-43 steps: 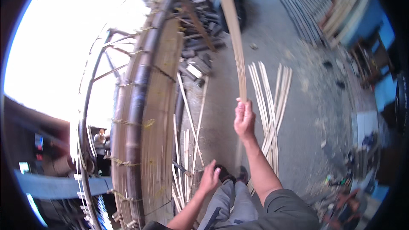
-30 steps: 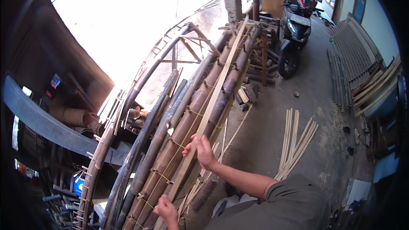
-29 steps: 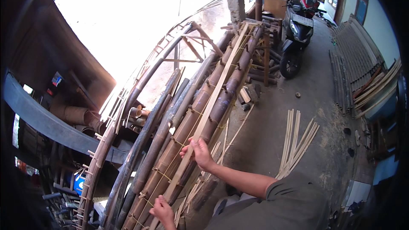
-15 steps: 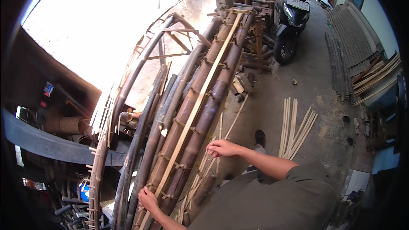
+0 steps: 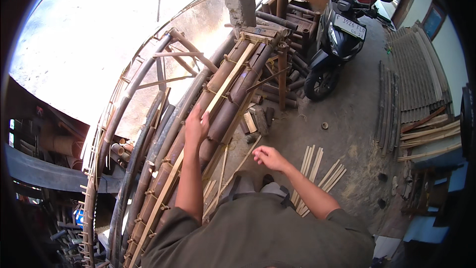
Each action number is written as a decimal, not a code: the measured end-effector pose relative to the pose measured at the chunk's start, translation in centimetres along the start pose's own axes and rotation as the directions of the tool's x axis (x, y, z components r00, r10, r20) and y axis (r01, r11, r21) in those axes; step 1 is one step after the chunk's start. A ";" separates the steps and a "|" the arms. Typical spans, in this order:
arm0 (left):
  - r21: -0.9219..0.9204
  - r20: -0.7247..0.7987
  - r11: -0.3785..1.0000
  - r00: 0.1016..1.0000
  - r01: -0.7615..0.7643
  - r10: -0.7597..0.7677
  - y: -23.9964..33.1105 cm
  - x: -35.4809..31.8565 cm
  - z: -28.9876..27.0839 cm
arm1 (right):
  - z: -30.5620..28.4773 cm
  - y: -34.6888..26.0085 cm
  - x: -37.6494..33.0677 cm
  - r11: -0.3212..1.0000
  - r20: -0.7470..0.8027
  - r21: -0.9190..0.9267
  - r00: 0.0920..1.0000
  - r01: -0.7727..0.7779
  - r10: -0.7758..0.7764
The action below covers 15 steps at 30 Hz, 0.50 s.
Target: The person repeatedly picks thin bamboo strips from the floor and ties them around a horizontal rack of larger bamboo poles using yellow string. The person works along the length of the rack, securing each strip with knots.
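My left hand (image 5: 196, 125) reaches over a long pale bamboo strip (image 5: 232, 85), fingers stretched forward and thumb apart. Whether it touches the strip or hovers just above it, I cannot tell. The strip lies lengthwise between two thick brown bamboo poles (image 5: 225, 121), tied across with short cords or pegs. Part of the strip is hidden behind my left hand and forearm. My right hand (image 5: 270, 159) hangs in the air right of the poles, its fingers curled in, with nothing visible in them.
A curved bamboo frame (image 5: 116, 106) and more dark poles (image 5: 134, 168) stand left. Several pale strips (image 5: 320, 176) lie on the floor at right. Ahead are a concrete post (image 5: 239, 0), a pile of cut bamboo (image 5: 260, 119) and a parked motorbike (image 5: 337, 39). Corrugated sheets (image 5: 421, 69) lean at far right.
My left hand has moved from the near end of the poles forward along the strip, its fingers straightening. My right hand has shifted away from the poles. The view has moved too.
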<state>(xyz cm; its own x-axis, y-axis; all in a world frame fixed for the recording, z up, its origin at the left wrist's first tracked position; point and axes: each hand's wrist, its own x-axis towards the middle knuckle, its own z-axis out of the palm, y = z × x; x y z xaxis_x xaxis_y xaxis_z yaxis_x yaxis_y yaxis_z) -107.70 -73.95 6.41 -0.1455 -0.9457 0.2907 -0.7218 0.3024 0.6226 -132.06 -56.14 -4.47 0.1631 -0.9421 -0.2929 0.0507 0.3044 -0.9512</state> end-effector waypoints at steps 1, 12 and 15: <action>0.057 0.027 0.998 0.999 -0.037 0.036 0.4 2.5 2.0 | -1.7 -1.5 1.3 0.999 -0.009 -0.007 0.999 0.034 -0.034; 0.074 0.131 0.997 0.991 -0.009 -0.001 -0.6 19.5 16.7 | -15.5 -4.6 11.2 0.971 -0.137 0.061 0.961 -0.233 0.239; 0.013 0.005 1.000 1.000 -0.007 0.007 1.2 19.8 18.8 | -17.4 -5.7 14.0 0.961 -0.056 0.015 0.959 -0.276 0.277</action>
<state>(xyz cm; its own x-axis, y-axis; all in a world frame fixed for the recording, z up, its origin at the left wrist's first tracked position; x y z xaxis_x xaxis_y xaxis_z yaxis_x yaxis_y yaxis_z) -124.17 -94.53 -0.81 -0.1534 -0.9442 0.2914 -0.7298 0.3070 0.6109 -147.22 -73.56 -4.82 0.1155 -0.8274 -0.5496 0.0183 0.5549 -0.8317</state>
